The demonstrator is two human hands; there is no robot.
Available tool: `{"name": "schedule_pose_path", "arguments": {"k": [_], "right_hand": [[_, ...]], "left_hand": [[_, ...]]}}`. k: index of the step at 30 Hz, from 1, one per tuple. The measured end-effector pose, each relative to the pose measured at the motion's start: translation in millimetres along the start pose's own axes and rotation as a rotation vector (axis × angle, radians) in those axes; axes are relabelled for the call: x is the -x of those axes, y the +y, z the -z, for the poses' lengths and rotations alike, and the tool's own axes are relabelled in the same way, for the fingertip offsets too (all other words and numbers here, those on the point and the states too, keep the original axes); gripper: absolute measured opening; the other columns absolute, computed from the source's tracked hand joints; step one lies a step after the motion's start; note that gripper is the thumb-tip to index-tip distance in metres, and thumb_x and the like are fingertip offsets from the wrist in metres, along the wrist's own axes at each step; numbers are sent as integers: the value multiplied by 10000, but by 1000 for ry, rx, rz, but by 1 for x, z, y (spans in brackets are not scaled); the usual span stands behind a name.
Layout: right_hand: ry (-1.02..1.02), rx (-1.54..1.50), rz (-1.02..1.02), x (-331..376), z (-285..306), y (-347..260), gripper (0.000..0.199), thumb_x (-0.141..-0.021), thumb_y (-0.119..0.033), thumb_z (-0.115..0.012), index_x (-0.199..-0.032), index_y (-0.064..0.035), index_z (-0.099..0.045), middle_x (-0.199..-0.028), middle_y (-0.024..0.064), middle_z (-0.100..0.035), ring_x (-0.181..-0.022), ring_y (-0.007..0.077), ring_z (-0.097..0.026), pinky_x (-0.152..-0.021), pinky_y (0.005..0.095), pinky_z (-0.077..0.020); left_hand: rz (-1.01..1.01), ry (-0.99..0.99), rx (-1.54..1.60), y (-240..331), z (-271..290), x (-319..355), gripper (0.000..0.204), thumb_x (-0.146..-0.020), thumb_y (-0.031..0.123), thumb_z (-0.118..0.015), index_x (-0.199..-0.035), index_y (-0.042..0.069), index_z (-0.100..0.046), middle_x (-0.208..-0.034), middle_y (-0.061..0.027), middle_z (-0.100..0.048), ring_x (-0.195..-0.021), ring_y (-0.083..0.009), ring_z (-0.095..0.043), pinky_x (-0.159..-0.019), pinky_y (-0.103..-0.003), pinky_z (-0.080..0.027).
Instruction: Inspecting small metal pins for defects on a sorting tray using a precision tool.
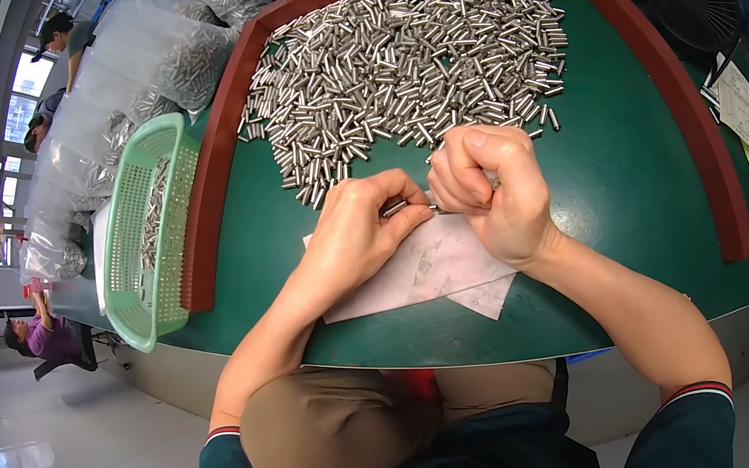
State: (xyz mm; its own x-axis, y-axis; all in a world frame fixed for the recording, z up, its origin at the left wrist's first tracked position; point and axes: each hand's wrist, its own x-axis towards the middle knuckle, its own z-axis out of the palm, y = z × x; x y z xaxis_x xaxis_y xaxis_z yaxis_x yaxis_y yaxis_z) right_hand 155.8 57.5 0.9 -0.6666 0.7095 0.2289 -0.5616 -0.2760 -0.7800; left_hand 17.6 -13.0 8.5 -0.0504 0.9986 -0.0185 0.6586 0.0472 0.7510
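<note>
My left hand (355, 229) pinches a small metal pin (393, 207) between thumb and fingers, over the near part of the green tabletop (626, 168). Close beside it, my right hand (500, 194) is closed in a fist; its fingers hide whatever is in it. A thin tip shows between the two hands, too small to name. Below both hands lies a pale pinkish sheet (417, 277), its material hard to tell. Beyond them spreads a large heap of short silver metal pins (405, 59).
Dark red rails (219, 167) border the heap at left, back and right. A light green plastic basket (133, 192) holding pins stands outside the left rail. Clear bags of metal parts (192, 66) line the left. Papers (746, 114) and a black fan (694, 15) are far right.
</note>
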Motion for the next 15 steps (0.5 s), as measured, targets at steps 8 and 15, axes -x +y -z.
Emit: {"name": "schedule_pose_path", "arguments": {"k": [8, 15], "right_hand": [[3, 15, -12, 1, 2, -1, 353, -807, -216, -355, -484, -107, -267, -431, -21, -255, -404, 80, -205, -403, 247, -178], [-25, -72, -14, 1, 4, -2, 339, -799, -165, -336, -476, -93, -261, -433, -12, -256, -394, 76, -205, -400, 236, -180]], "left_hand": [[-72, -35, -143, 7, 2, 3, 136, -733, 81, -621, -793, -13, -543, -614, -160, -560, -534, -271, -556, -512, -331, -424], [135, -275, 1311, -11, 22, -6, 161, -869, 206, -509, -856, 49, -470, -656, 13, -394, -523, -46, -282, -479, -170, -253]]}}
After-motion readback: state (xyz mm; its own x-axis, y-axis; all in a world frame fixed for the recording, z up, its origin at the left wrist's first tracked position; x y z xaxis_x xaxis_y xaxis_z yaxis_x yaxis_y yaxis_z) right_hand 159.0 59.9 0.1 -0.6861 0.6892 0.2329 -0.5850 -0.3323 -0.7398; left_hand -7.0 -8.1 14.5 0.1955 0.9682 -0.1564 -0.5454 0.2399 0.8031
